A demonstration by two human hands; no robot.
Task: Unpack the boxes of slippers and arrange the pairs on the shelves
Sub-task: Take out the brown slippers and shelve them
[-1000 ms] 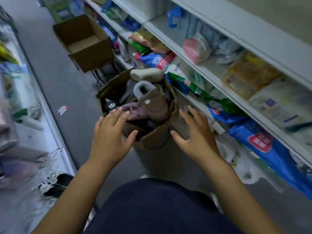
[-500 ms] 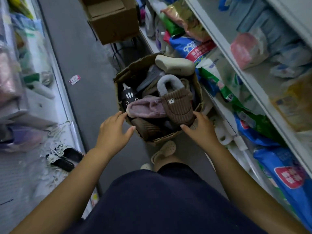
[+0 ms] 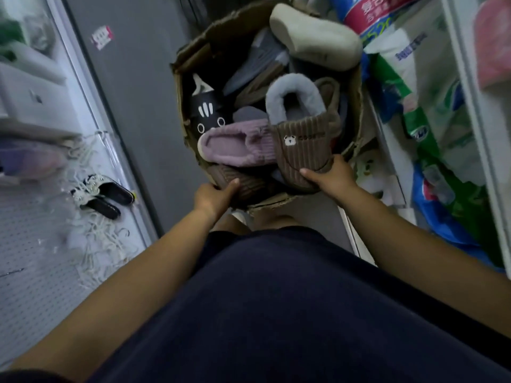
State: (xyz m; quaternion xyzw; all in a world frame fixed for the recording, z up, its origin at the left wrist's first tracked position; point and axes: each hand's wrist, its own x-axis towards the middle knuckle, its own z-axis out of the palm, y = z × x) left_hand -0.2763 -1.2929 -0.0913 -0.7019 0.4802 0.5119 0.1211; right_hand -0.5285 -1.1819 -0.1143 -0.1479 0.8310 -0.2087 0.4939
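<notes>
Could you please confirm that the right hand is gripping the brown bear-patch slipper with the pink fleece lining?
Not quite: the head view shows the right hand gripping the brown bear-patch slipper, but its fleece lining is grey, not pink.

Arms extended; left hand (image 3: 213, 196) grip on box (image 3: 226, 26), right hand (image 3: 334, 179) grip on brown slipper (image 3: 304, 146).

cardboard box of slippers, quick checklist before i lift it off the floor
1. Left hand gripping the near rim of the cardboard box: ok.
2. Right hand gripping the rim, thumb across the toe of the brown bear slipper: ok.
3. Rim intact: not ok, torn and bent.
4. Load settled: not ok, the cream slipper perches on the far rim.
5. Box bottom sound: cannot tell, hidden.
</notes>
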